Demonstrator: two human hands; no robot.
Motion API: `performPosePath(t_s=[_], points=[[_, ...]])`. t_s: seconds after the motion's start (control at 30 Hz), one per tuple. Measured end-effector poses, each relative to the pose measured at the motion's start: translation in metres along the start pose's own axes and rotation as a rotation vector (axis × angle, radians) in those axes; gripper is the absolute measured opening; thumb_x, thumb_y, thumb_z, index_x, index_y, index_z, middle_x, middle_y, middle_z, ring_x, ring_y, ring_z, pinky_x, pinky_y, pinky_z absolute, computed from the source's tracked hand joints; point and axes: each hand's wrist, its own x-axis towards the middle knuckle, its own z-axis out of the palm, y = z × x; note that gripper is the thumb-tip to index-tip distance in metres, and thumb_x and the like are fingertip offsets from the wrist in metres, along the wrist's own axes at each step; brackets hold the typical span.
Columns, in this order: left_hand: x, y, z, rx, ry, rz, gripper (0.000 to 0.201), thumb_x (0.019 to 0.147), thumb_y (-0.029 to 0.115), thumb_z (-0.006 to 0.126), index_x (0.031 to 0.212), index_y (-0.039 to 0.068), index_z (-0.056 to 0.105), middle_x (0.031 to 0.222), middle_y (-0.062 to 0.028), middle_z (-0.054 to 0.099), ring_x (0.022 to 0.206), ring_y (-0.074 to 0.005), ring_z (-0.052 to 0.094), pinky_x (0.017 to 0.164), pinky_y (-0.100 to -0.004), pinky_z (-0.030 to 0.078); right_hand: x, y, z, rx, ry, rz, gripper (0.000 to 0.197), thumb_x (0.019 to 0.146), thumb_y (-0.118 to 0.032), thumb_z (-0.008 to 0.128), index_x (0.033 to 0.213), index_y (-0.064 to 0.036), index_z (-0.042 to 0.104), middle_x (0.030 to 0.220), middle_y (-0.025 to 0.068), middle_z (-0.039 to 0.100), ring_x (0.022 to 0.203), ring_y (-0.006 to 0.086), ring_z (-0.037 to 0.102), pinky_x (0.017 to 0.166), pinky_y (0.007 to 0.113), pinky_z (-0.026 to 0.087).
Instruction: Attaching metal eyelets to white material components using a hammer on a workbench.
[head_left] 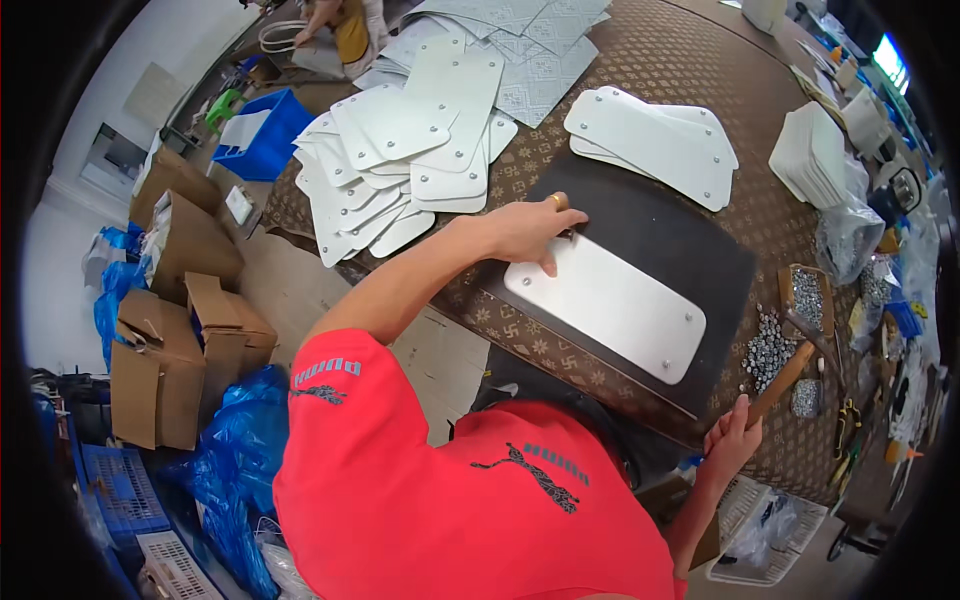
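Note:
A white rounded-corner panel (610,308) with metal studs near its corners lies on a dark mat (695,255) in front of me. At its far left end my left hand (535,235) is closed on the panel's edge, thumb resting on the white face beside a stud. Low on the right, my right hand (732,442) grips the wooden handle of a hammer (782,382). The hammer's head sits beyond the handle, by the loose metal studs (768,352). Fingers partly hide the panel's upper corner.
Studded white panels form a heap (400,150) on the left and a small stack (650,140) beyond the mat. Grey patterned sheets (545,65) lie behind. More panels (808,150), a stud box (808,298) and pliers (848,425) are right. Cardboard boxes (160,370) stand left.

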Motion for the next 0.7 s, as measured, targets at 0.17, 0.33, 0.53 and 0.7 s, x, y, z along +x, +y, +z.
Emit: performPosePath(t_s=[0.17,0.33,0.53,0.7], points=[[0.021,-0.009,-0.040,0.085,-0.141,0.030,0.037,0.081,0.021,0.079,0.107,-0.002,0.065,0.108,-0.0153,0.059,0.100,-0.0359,0.059,0.087,-0.0394,0.048,0.017,0.006,0.009,0.032,0.081,-0.001,0.022,0.102,-0.026,0.060,0.088,-0.0147,0.046,0.057,-0.0090,0.033,0.040,0.0011,0.029,0.034,0.022,0.019],[0.072,-0.019,-0.096,0.032,0.129,-0.046,0.035,0.085,0.025,0.076,0.106,-0.001,0.065,0.101,-0.0168,0.064,0.096,-0.0347,0.062,0.086,-0.0392,0.049,0.018,0.016,0.009,0.052,0.074,-0.029,0.020,0.102,-0.024,0.060,0.089,-0.0141,0.047,0.057,-0.0092,0.033,0.041,0.0008,0.030,0.035,0.021,0.020],[0.101,-0.044,-0.149,0.324,0.601,-0.231,0.041,0.087,0.032,0.073,0.114,0.002,0.067,0.107,-0.0210,0.069,0.103,-0.0368,0.065,0.085,-0.0448,0.052,0.019,0.026,0.000,0.084,0.041,-0.031,0.018,0.101,-0.021,0.060,0.090,-0.0134,0.048,0.058,-0.0101,0.034,0.042,0.0000,0.030,0.036,0.020,0.020],[0.031,-0.086,-0.141,0.621,0.252,-0.681,0.048,0.087,0.040,0.071,0.121,0.006,0.063,0.120,-0.0197,0.064,0.110,-0.0353,0.063,0.087,-0.0461,0.053,0.019,0.027,0.000,0.094,0.066,-0.048,0.018,0.101,-0.020,0.060,0.089,-0.0140,0.048,0.058,-0.0107,0.034,0.042,-0.0006,0.029,0.036,0.019,0.020]])
